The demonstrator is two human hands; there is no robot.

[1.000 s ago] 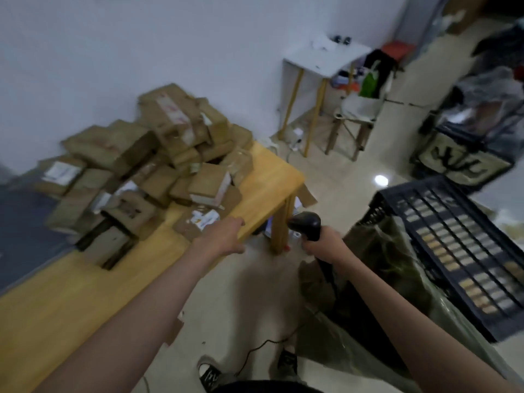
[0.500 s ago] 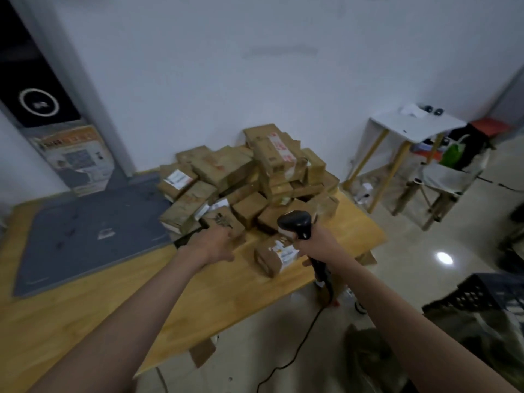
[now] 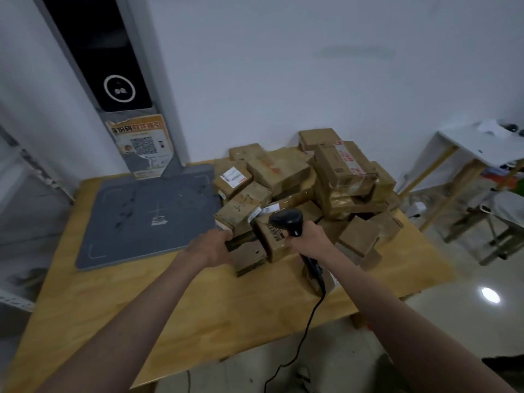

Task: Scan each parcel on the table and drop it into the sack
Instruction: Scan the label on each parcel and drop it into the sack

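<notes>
right hand [image 3: 307, 239] grips the scanner [image 3: 286, 221] over the parcels [image 3: 306, 188]; left hand [image 3: 211, 245] curls on a low box [image 3: 248, 255] at the pile's near edge

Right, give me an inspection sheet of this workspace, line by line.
Surface: wooden table, bare near the front edge.
Job's things: pile of cardboard parcels at the far right of the table; black handheld scanner; the sack is not in view.
Clutter: grey mat on the table's left, with a small label on it.
Hands: left hand reaches a low parcel at the pile's near edge, its fingers hidden; right hand grips the scanner.
Cables: black scanner cable hangs over the table's front edge to the floor.
Surroundings: white wall, dark upright kiosk with a QR poster, white side table.
</notes>
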